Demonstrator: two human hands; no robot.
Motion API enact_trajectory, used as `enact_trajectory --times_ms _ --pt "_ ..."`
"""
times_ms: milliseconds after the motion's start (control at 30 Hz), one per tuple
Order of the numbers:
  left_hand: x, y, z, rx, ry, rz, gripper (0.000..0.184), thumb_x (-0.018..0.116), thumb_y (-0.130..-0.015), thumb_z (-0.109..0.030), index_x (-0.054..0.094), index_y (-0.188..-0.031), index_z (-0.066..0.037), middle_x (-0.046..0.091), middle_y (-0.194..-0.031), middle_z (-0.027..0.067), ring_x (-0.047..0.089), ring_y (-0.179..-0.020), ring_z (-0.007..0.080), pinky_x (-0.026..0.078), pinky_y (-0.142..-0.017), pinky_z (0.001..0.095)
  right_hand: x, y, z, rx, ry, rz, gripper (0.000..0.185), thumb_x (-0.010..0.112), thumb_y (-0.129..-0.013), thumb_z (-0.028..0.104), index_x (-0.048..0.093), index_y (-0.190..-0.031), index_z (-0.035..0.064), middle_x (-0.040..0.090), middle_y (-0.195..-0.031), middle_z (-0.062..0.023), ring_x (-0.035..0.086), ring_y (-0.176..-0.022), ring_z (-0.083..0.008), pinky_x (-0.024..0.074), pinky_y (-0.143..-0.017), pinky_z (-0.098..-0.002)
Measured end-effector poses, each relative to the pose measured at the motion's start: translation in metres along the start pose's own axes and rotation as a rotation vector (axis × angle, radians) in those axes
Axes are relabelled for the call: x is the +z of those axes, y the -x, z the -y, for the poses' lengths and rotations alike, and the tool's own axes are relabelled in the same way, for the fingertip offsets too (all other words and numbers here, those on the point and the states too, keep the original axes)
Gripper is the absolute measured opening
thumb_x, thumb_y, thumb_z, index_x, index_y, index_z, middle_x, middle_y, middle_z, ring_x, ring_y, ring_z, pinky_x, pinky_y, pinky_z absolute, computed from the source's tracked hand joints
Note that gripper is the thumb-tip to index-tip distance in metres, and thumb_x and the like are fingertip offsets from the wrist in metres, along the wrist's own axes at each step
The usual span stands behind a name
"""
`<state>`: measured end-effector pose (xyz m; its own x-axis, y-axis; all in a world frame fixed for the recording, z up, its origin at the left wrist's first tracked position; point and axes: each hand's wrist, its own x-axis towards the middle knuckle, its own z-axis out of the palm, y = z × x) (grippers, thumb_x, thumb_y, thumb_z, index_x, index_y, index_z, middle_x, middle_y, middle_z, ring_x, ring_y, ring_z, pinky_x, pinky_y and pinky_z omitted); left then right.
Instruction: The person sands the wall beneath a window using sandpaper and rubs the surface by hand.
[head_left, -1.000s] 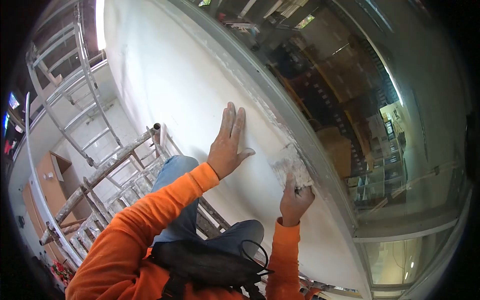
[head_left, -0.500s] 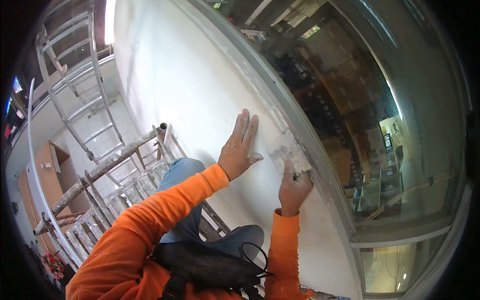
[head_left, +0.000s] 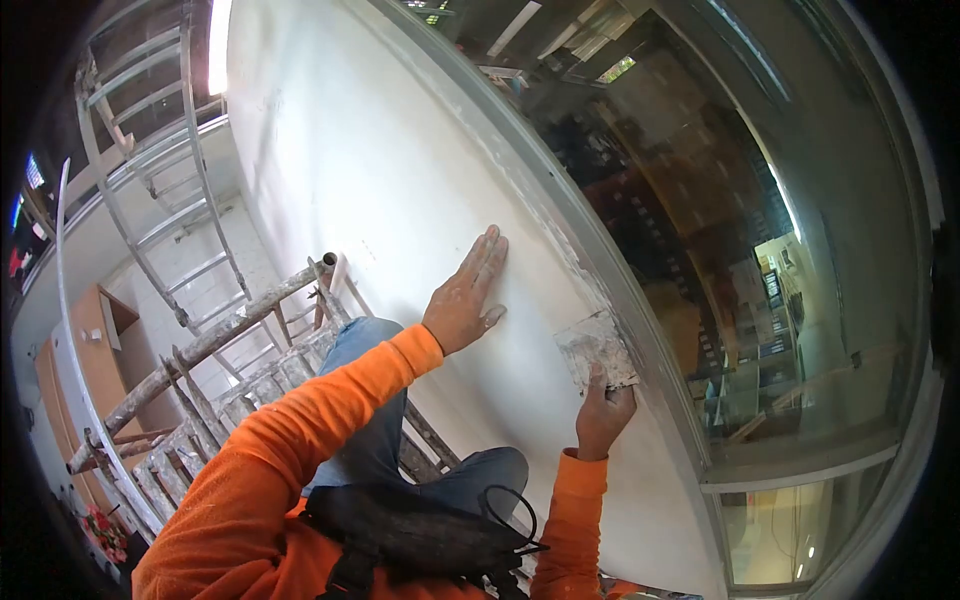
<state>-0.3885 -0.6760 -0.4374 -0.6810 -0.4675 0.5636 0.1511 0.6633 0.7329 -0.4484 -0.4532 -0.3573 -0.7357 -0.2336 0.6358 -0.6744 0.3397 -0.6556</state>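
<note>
My left hand lies flat against the white wall panel, fingers stretched out and dusted with white; it holds nothing. Gripped in my right hand is a flat putty scraper, its thin blade coated in dried, greyish filler. The blade rests on the wall beside the grey window frame, and my thumb presses on its near face. A rough strip of white filler runs along the joint between wall and frame. The fingers behind the scraper are partly hidden.
Glass panes fill the right side, showing a room behind. To the left stand an aluminium ladder and a paint-splashed scaffold pipe beside worn slats. My knees are close to the wall. A wooden cabinet stands farther left.
My right hand has moved down along the frame edge with the scraper, whose blade now shows more fully. My left hand has shifted slightly left and its fingers are closer together.
</note>
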Motion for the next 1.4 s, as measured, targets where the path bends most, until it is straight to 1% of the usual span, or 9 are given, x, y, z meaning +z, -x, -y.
enact_trajectory --times_ms 100,200,267,300,467,633,933,1000,1400 --pt "0.006 0.0 0.003 -0.002 -0.033 -0.006 0.105 0.08 -0.073 -0.013 0.016 -0.156 -0.007 0.012 -0.163 0.0165 0.025 -0.147 0.0345 0.04 -0.113 0.0373 0.01 -0.003 -0.001 0.036 -0.025 0.023 0.014 0.067 -0.091 0.009 0.071 -0.091 -0.0048 0.061 -0.061 -0.0094 0.05 -0.055 -0.0079 0.0411 -0.052 -0.0287" --pt "0.003 -0.001 0.001 -0.007 -0.03 -0.011 0.108 0.081 -0.071 -0.012 0.015 -0.156 -0.007 0.013 -0.163 0.0167 0.025 -0.146 0.0352 0.041 -0.112 0.0377 0.033 -0.008 -0.002 -0.224 0.228 0.056 0.018 0.067 -0.09 0.011 0.071 -0.097 -0.0046 0.065 -0.067 -0.0124 0.055 -0.058 -0.0104 0.0449 -0.056 -0.0292" --pt "0.003 0.003 0.005 0.012 -0.032 0.003 0.109 0.081 -0.07 -0.011 0.014 -0.156 -0.007 0.012 -0.163 0.0167 0.025 -0.146 0.0355 0.042 -0.111 0.038 0.04 -0.006 0.02 0.051 0.134 0.237 0.021 0.062 -0.094 0.007 0.068 -0.107 -0.0085 0.072 -0.105 -0.0126 0.065 -0.092 -0.0164 0.0502 -0.082 -0.0293" --pt "0.003 0.001 0.007 0.028 -0.039 0.006 0.111 0.082 -0.07 -0.01 0.012 -0.156 -0.008 0.012 -0.163 0.0168 0.025 -0.146 0.0357 0.042 -0.111 0.0382 0.035 -0.004 0.005 -0.171 0.232 0.151 0.022 0.062 -0.095 0.008 0.068 -0.107 -0.0089 0.072 -0.105 -0.0122 0.065 -0.091 -0.0164 0.0508 -0.081 -0.0303" --pt "0.009 0.0 -0.001 0.006 -0.034 -0.016 0.114 0.082 -0.069 -0.009 0.009 -0.157 -0.009 0.01 -0.163 0.0175 0.025 -0.146 0.0364 0.044 -0.11 0.038 0.0 0.0 0.009 0.111 -0.048 0.078 0.023 0.063 -0.095 0.01 0.068 -0.107 -0.0086 0.072 -0.103 -0.0107 0.064 -0.087 -0.0154 0.0514 -0.077 -0.031" --pt "0.012 0.0 0.003 -0.016 -0.057 -0.002 0.117 0.084 -0.068 -0.01 0.008 -0.157 -0.009 0.01 -0.163 0.0184 0.024 -0.147 0.0368 0.044 -0.109 0.0372 0.04 -0.009 -0.003 -0.191 0.188 0.123 0.023 0.065 -0.094 0.011 0.067 -0.104 -0.0089 0.073 -0.097 -0.0138 0.066 -0.078 -0.0184 0.0518 -0.072 -0.0303" --pt "0.013 0.001 0.002 0.015 -0.07 -0.034 0.118 0.084 -0.067 -0.009 0.007 -0.157 -0.009 0.011 -0.162 0.0189 0.024 -0.146 0.0376 0.046 -0.108 0.0375 0.019 0.0 0.003 -0.005 0.017 0.035 0.023 0.064 -0.095 0.015 0.067 -0.101 -0.0075 0.072 -0.088 -0.0127 0.065 -0.074 -0.0175 0.0508 -0.069 -0.0308" --pt "0.012 0.001 0.002 -0.003 -0.057 -0.022 0.118 0.084 -0.067 -0.009 0.007 -0.157 -0.009 0.011 -0.162 0.0193 0.024 -0.146 0.038 0.045 -0.108 0.0379 0.034 -0.004 0.002 -0.172 0.122 0.068 0.022 0.064 -0.095 0.014 0.068 -0.099 -0.0069 0.072 -0.088 -0.0119 0.065 -0.074 -0.0161 0.0506 -0.067 -0.0302" --pt "0.013 0.001 0.005 0.009 -0.101 -0.026 0.118 0.084 -0.068 -0.012 0.006 -0.157 -0.01 0.011 -0.162 0.0191 0.025 -0.146 0.0377 0.045 -0.108 0.0375 0.03 -0.004 -0.001 -0.142 0.09 0.064 0.022 0.064 -0.093 0.008 0.067 -0.107 -0.0083 0.072 -0.094 -0.0146 0.065 -0.073 -0.018 0.0499 -0.065 -0.0309"
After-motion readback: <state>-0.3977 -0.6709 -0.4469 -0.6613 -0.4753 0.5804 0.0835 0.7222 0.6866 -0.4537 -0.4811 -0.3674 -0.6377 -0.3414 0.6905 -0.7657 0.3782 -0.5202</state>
